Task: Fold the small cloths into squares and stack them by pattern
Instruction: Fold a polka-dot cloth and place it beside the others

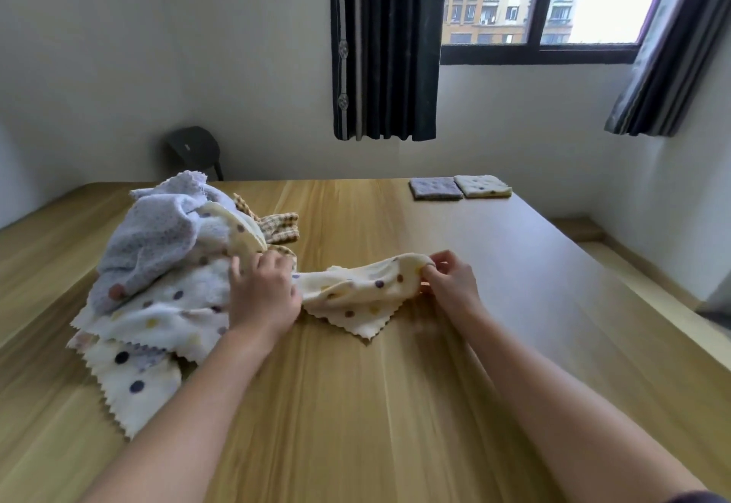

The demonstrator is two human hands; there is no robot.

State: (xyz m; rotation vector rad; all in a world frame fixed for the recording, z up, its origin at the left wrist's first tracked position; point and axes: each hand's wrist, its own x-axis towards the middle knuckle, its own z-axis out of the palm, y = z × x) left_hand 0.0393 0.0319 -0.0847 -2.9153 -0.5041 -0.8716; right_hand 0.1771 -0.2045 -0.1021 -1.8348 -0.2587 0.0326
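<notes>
- Two hands share one cream dotted cloth [356, 293], stretched left-to-right just above the counter [395, 403].
- Left hand [263, 295] fingers clench one end beside the unfolded pile [158, 285].
- Right hand [451, 281] fingers pinch the other end.

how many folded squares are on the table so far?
2. A purple folded cloth and a cream dotted folded cloth lie side by side at the table's far right edge. Each may be a stack; layers can't be told.

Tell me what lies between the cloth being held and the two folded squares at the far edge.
Only bare table, in the head view, between the held dotted cloth and the folded squares.
</notes>
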